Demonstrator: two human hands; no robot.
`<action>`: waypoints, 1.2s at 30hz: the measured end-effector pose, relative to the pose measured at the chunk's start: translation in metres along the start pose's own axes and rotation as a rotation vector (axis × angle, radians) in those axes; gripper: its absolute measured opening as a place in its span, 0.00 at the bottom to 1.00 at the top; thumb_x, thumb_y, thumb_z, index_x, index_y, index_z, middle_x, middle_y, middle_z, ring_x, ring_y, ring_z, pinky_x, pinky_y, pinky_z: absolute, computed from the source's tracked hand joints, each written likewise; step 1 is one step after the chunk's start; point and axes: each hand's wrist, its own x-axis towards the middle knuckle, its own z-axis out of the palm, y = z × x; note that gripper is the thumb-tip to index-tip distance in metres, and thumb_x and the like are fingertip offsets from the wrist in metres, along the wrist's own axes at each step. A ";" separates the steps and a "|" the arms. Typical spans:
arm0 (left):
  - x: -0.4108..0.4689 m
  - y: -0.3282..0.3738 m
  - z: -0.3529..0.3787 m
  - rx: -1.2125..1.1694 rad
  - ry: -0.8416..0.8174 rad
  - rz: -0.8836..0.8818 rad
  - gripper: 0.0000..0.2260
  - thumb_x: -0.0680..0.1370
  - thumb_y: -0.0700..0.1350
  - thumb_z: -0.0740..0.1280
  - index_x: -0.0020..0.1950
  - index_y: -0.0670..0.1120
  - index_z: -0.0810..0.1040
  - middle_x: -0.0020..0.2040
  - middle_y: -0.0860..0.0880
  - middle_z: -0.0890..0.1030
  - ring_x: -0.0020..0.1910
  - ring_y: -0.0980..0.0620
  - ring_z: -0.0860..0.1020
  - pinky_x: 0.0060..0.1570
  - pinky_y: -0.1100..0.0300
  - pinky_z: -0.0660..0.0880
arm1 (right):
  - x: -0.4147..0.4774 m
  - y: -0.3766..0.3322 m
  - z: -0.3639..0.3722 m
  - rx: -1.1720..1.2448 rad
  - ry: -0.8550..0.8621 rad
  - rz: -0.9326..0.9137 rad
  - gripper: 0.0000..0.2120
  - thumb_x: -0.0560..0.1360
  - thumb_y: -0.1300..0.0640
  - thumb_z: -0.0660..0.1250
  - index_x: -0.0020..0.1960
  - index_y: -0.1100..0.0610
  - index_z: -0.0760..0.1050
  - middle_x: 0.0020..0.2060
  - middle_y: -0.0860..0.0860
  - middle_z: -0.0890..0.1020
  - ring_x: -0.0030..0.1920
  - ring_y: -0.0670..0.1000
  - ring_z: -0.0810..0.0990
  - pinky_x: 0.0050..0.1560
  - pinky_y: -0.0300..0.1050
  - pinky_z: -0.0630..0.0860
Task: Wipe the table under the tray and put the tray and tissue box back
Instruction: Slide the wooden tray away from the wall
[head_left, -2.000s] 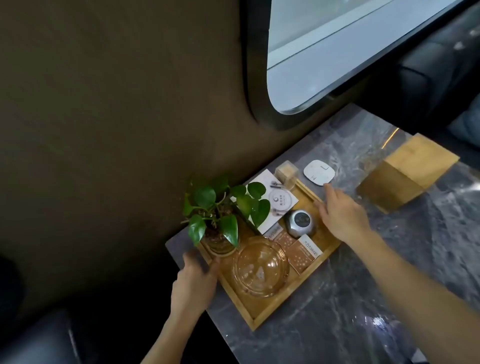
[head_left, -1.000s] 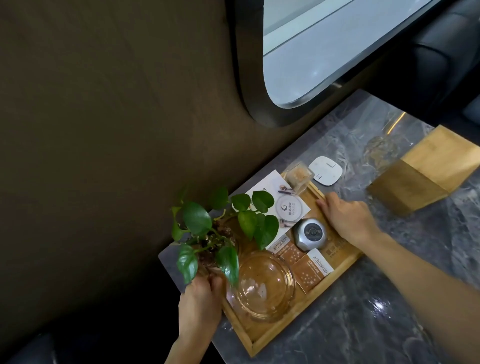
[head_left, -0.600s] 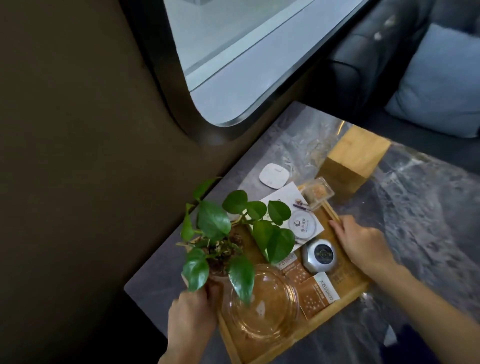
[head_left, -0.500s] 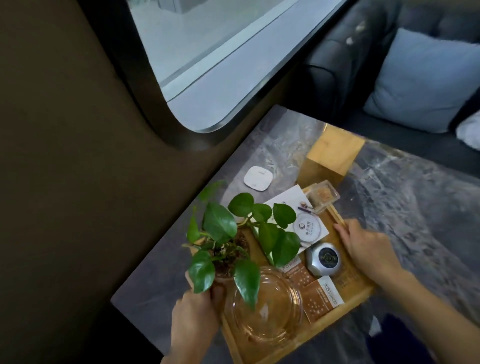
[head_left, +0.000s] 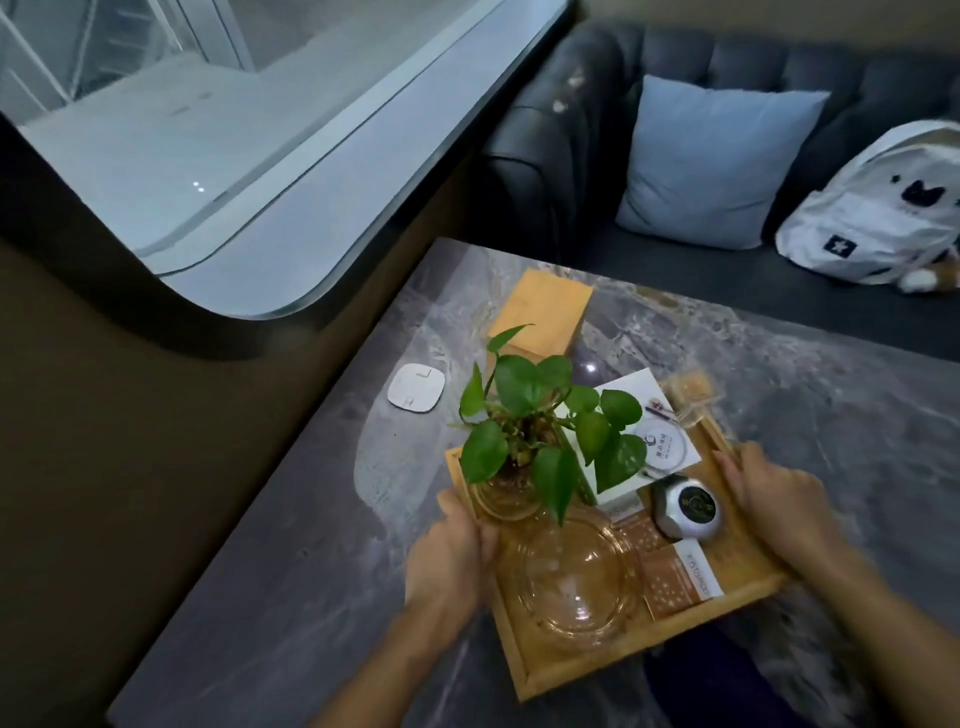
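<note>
The grey marble table (head_left: 810, 395) filled the lower right of the frame, with a dark sofa along the top right. The wooden tray (head_left: 566, 660) sat in the lower middle, held between both hands. Its long side ran from the lower left up toward the upper right. It looked lifted a little, with one corner hanging past the near table edge, but I could not tell for sure.

The left hand (head_left: 447, 561) was closed around the tray's left rim, just below the plant (head_left: 540, 421). The right hand (head_left: 774, 499) was curled over the right rim, beside the small silver clock (head_left: 685, 506). Each hand held its own side, so neither was nearer than the other. The bare spot where the tray belongs, next to the wall, lay to the left of the tray in the middle of the frame. That spot is probably what needs wiping next.

The tissue box (head_left: 543, 309) stood on the table above the tray, just behind the plant's top leaf. The white pad (head_left: 417, 387) lay on the table, up and left of the tray. A glass dish (head_left: 574, 577) rested in the tray's near end.

Two seconds earlier the tray lay against the wall, with the white pad just beside its far corner. Now the tray was away from the wall and well apart from the pad. Both hands had kept their hold on the same rims.
</note>
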 end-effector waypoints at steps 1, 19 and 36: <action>0.008 0.005 0.002 0.012 -0.003 0.008 0.19 0.79 0.47 0.56 0.64 0.37 0.59 0.54 0.37 0.80 0.52 0.35 0.79 0.52 0.44 0.75 | 0.004 0.004 0.000 0.001 -0.025 0.028 0.11 0.76 0.57 0.63 0.40 0.65 0.71 0.26 0.63 0.80 0.26 0.64 0.79 0.28 0.52 0.73; 0.082 0.038 0.028 0.055 -0.057 0.012 0.14 0.78 0.47 0.57 0.58 0.39 0.63 0.52 0.37 0.80 0.50 0.36 0.80 0.48 0.46 0.76 | 0.044 0.033 0.031 0.008 -0.090 0.118 0.16 0.79 0.50 0.52 0.45 0.62 0.67 0.36 0.64 0.83 0.38 0.65 0.81 0.37 0.54 0.73; 0.035 0.024 0.009 0.002 0.094 0.183 0.13 0.78 0.49 0.58 0.56 0.43 0.74 0.48 0.41 0.83 0.47 0.41 0.80 0.46 0.49 0.78 | 0.019 -0.001 -0.020 0.231 -0.114 0.287 0.14 0.76 0.51 0.58 0.55 0.59 0.72 0.56 0.60 0.77 0.53 0.62 0.76 0.49 0.54 0.72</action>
